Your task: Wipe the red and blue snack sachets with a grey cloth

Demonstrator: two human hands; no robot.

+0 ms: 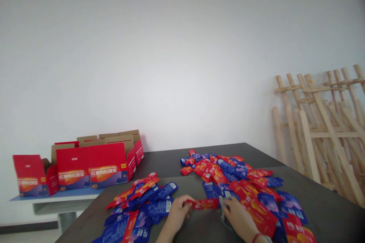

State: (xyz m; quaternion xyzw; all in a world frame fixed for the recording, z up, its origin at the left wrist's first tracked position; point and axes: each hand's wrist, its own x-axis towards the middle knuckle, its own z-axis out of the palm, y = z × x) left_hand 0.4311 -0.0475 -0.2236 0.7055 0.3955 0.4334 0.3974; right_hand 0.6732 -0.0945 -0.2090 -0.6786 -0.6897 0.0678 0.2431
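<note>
My left hand (176, 214) pinches one end of a red sachet (204, 204) that lies stretched across the dark table (327, 201). My right hand (238, 218) grips the other end, fingers curled, and seems to hold further sachets beneath it. A red band shows on my right wrist. To the left of my hands lies a pile of red and blue sachets (139, 207). A larger spread of the same sachets (245, 186) runs from the table's middle to the right front.
Several open red cartons (94, 165) stand on a lower white side table (57, 197) at the left. Wooden easel frames (322, 133) lean against the white wall at the right, beyond the table's edge.
</note>
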